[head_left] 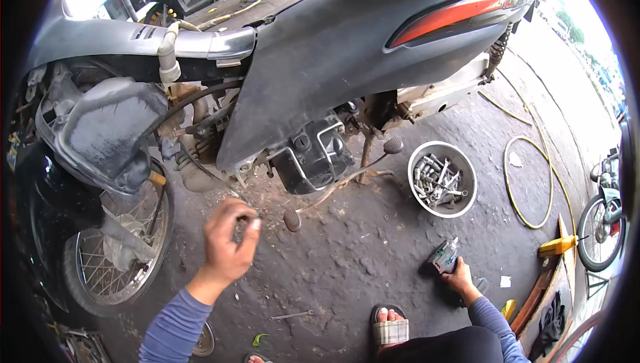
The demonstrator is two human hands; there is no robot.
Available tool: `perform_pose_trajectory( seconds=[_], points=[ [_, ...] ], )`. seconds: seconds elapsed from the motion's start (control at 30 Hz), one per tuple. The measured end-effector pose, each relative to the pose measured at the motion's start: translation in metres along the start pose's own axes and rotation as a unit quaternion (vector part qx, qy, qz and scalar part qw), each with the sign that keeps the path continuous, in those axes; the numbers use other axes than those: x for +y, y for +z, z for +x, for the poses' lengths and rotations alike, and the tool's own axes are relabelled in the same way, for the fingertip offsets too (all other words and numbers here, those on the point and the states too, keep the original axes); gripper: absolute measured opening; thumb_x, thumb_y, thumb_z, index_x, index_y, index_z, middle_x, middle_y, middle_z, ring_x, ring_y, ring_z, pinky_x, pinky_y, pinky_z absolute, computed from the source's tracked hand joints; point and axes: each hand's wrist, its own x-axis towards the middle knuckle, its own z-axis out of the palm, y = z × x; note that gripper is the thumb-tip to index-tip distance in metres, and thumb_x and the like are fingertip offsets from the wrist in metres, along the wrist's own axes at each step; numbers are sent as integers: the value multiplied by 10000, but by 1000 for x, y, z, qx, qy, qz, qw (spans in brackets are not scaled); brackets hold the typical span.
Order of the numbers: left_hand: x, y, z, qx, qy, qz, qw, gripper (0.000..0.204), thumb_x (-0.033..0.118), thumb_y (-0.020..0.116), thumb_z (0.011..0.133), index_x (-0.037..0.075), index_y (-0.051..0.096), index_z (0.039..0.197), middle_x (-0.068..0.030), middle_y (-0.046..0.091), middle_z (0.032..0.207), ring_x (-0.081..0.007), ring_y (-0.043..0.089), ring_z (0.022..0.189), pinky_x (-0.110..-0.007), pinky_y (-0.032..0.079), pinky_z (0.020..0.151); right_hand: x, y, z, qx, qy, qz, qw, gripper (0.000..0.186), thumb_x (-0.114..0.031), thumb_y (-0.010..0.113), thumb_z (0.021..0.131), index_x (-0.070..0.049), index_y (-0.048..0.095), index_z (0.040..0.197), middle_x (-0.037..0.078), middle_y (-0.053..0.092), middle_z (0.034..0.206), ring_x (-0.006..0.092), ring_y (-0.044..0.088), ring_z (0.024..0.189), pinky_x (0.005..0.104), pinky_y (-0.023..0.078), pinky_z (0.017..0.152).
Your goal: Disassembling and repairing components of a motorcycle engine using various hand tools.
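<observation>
A dark grey motorbike (307,43) with an orange-red light strip fills the upper part of the head view. My left hand (228,246) is in the air left of the ribbed foot pedal (292,220), its fingers curled in toward the thumb. Whatever may be between those fingers is too small to make out. Low on the right, my right hand (459,278) is wrapped round a teal and dark cordless driver (443,255), held at ground level with its tip pointing away from me. Below the bike's body, the black engine cover (312,160) sits behind the pedal bar.
A metal bowl (472,193) of sockets and wrenches stands right of the pedals. Behind it a yellow hose (510,183) loops over the ground. A thin rod-like tool (291,315) lies near my sandalled foot (391,330). The spoked front wheel (120,256) is at left.
</observation>
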Motion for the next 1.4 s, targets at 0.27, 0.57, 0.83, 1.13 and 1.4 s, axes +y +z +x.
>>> perform_pose_trajectory(
  seconds=[0.27,0.57,0.83,1.13,1.4],
  points=[
    [-43,115,-2,-65,-315,-365,874,287,272,528,978,5,595,1061,-76,638,787,-115,585,641,-248,470,604,-15,21,-3,38,12,1,999,680,-204,821,596,36,477,1130,254,636,1054,394,619,1018,405,498,884],
    [-47,208,0,77,-326,-803,493,417,310,433,968,6,560,1225,-135,625,1193,-261,580,1089,-451,447,934,-12,-6,8,-52,42,-71,995,701,-237,851,595,25,493,1137,250,650,1030,386,631,999,422,513,865],
    [-50,256,41,139,-194,-898,369,354,135,544,884,-95,507,1150,-184,539,1013,-283,482,1000,-398,415,900,-123,-93,79,141,-230,107,957,283,-158,739,740,2,615,938,155,648,849,312,642,852,397,509,763],
    [-61,257,34,148,-159,-869,444,345,107,517,887,-25,484,1204,-89,498,1097,-201,480,1027,-373,372,926,-151,-50,173,62,-359,-266,892,228,-168,597,799,-74,673,992,175,512,1288,284,530,1165,469,413,946],
    [-76,280,26,139,-194,-859,452,343,14,568,850,-1,494,1185,-94,551,1047,-205,531,961,-384,424,912,-131,-92,233,248,-257,-46,933,196,-84,573,811,-67,619,1001,148,611,983,337,608,942,436,497,817]
  ],
)
